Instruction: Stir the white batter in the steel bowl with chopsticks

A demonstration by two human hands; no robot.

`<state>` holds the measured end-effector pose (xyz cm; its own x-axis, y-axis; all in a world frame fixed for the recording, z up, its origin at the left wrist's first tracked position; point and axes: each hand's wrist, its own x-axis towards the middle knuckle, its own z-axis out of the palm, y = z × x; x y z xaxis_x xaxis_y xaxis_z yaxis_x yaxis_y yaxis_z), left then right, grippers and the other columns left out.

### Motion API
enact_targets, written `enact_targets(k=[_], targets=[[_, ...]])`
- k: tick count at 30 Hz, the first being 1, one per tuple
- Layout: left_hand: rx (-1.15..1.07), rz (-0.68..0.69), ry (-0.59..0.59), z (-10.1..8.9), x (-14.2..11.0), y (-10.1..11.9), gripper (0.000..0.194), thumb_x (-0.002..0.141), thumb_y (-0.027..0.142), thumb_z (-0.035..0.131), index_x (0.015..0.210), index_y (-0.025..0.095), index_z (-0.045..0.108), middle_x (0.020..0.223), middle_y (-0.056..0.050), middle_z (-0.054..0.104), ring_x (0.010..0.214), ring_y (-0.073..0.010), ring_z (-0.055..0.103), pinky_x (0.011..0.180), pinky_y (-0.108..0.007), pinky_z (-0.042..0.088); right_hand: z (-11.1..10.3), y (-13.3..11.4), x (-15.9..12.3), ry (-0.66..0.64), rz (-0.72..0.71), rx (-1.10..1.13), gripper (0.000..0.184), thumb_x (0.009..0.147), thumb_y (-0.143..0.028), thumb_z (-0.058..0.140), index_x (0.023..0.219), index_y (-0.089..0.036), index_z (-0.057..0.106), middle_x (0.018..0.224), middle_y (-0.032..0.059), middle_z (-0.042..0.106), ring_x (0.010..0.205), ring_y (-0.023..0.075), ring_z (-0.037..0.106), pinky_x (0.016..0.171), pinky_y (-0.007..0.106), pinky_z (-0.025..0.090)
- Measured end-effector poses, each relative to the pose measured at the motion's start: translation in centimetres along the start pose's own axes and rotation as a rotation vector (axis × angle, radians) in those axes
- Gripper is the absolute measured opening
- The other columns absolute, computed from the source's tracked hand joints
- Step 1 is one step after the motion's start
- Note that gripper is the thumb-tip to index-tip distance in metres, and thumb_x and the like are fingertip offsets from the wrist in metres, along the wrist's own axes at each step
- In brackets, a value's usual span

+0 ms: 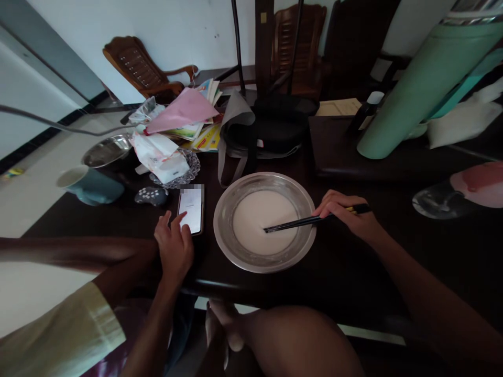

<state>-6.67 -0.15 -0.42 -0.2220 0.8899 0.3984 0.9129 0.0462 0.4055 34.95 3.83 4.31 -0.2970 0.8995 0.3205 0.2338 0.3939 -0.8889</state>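
Observation:
A wide steel basin point(225, 245) stands on the dark table with a milky white liquid point(255, 214) in it. My right hand point(343, 211), at the basin's right rim, is closed around black chopsticks point(298, 223). Their tips dip into the middle of the liquid. Left of the basin lies a phone point(191, 201) with a lit, pale screen. Over its lower part is my left hand point(175, 243), fingers apart and one fingertip at the screen; it grips nothing.
Another person's arm point(78, 254) reaches in beside my left hand. Behind the phone are a game controller point(151, 196), a blue-green mug point(92, 184), a glass dish point(192, 166) and a black bag point(279, 125). A tilted green thermos point(416, 91) stands back right, near a clear-and-pink bottle point(456, 193).

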Motion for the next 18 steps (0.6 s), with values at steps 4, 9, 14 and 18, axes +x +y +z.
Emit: enact_targets(k=[4, 9, 14, 18], targets=[[0.007, -0.003, -0.009, -0.2, -0.6, 0.0, 0.049, 0.102, 0.039, 0.029, 0.134, 0.013, 0.056, 0.152, -0.022, 0.037, 0.149, -0.0339, 0.027, 0.121, -0.054, 0.020, 0.0, -0.1, 0.0, 0.073, 0.010, -0.002, 0.031, 0.097, -0.038, 0.057, 0.073, -0.029, 0.075, 0.082, 0.0020, 0.077, 0.081, 0.0226, 0.068, 0.078, 0.041, 0.053], [-0.018, -0.026, 0.003, -0.1, -1.0, -0.1, 0.050, 0.101, 0.042, 0.031, 0.133, 0.012, 0.054, 0.150, -0.023, 0.040, 0.147, -0.0340, 0.029, 0.120, -0.053, 0.023, 0.1, -0.2, 0.0, 0.014, 0.014, 0.010, 0.033, 0.097, -0.038, 0.056, 0.071, -0.027, 0.074, 0.081, 0.0025, 0.077, 0.078, 0.0216, 0.067, 0.076, 0.040, 0.054], [-0.081, -0.080, 0.011, 0.1, -0.7, -1.0, 0.051, 0.095, 0.038, 0.040, 0.135, 0.010, 0.051, 0.141, -0.023, 0.050, 0.138, -0.0339, 0.042, 0.117, -0.051, 0.031, 0.0, 0.0, 0.0, 0.072, 0.003, -0.009, 0.031, 0.097, -0.037, 0.056, 0.074, -0.028, 0.075, 0.080, 0.0025, 0.076, 0.080, 0.0217, 0.067, 0.078, 0.039, 0.053], [-0.103, -0.152, 0.003, 0.1, -0.4, -1.5, 0.052, 0.090, 0.034, 0.044, 0.137, 0.012, 0.048, 0.137, -0.021, 0.053, 0.130, -0.0339, 0.049, 0.114, -0.052, 0.036, 0.1, 0.0, 0.0, -0.001, 0.011, 0.004, 0.031, 0.097, -0.038, 0.057, 0.073, -0.028, 0.074, 0.082, 0.0024, 0.077, 0.078, 0.0214, 0.068, 0.076, 0.039, 0.054]])
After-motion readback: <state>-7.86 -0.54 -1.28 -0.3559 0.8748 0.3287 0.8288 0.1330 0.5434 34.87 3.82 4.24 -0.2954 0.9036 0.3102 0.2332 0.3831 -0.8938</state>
